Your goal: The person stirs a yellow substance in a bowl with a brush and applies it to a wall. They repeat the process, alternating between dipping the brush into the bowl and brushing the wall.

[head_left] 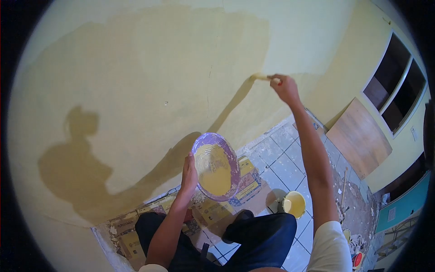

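One brush (261, 77) well beyond bowl rim (233, 165)

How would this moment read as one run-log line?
left hand: holding purple bowl, yellow paint inside | right hand: brush against wall | floor: cardboard, bucket

Below the left fingers (189, 163), the tiled floor (288, 170) bears cardboard (247, 185); right of those fingers stands a yellow-lined bucket (295, 205).

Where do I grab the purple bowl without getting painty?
Probably the left side of the purple bowl, near the rim, coming from the left, where the left hand is. It's wide and open, with yellow paint inside, so gripping outside seems cleaner.
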`<state>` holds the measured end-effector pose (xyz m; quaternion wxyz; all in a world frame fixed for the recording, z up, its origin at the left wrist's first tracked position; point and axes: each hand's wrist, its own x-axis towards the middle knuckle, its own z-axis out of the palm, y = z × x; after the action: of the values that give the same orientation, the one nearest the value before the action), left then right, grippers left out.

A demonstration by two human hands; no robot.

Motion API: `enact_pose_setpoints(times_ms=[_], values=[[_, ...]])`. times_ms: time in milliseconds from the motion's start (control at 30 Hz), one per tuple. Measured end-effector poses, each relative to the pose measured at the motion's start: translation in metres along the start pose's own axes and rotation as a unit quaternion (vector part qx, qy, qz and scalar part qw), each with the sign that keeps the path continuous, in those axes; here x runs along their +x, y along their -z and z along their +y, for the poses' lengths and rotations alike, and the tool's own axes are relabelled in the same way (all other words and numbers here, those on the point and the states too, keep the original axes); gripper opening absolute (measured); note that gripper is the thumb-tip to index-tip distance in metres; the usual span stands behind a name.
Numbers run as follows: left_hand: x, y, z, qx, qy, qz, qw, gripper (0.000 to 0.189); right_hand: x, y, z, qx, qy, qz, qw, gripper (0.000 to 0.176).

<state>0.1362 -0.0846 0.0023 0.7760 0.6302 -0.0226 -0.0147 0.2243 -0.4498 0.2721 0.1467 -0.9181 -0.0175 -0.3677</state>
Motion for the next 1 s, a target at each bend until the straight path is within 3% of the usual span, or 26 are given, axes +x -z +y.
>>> enact_pose_setpoints(times_ms=[100,200,267,433,500,600,700,800,867,1000], values=[[0.000,0.005,-0.002,0.020,-0.014,-0.006,1.000,0.069,0.013,0.018,-0.003,0.112,-0.001,0.161,0.981,0.027],[0.002,0.003,-0.003,0.039,-0.005,0.000,0.999,0.071,0.028,0.037,-0.011,0.230,-0.029,0.246,0.941,0.028],[0.002,0.005,0.000,0.076,0.010,0.006,0.997,0.074,0.043,0.035,-0.019,0.243,-0.021,0.236,0.941,0.029],[0.007,0.004,-0.011,-0.023,-0.018,-0.048,0.998,0.070,0.029,-0.013,0.007,0.191,0.015,0.184,0.964,0.030],[0.006,0.000,-0.016,-0.021,-0.020,-0.030,0.999,0.070,-0.005,-0.009,0.009,0.081,-0.010,0.044,0.996,0.031],[0.013,0.010,-0.016,0.008,0.006,-0.032,0.999,0.070,-0.006,0.007,0.010,0.012,-0.015,-0.011,1.000,0.030],[0.009,0.004,-0.007,0.041,0.007,-0.038,0.998,0.070,0.035,0.045,-0.002,0.037,0.026,0.113,0.993,0.028],[0.001,-0.002,-0.006,0.044,-0.010,-0.011,0.999,0.069,0.071,0.094,-0.032,0.183,0.049,0.217,0.957,0.029],[0.002,-0.001,-0.007,0.037,0.001,-0.003,0.999,0.070,0.076,0.089,-0.043,0.166,0.053,0.194,0.965,0.029],[0.010,0.001,-0.012,0.032,0.012,-0.007,0.999,0.070,0.038,0.019,-0.016,0.063,0.015,0.074,0.995,0.028]])
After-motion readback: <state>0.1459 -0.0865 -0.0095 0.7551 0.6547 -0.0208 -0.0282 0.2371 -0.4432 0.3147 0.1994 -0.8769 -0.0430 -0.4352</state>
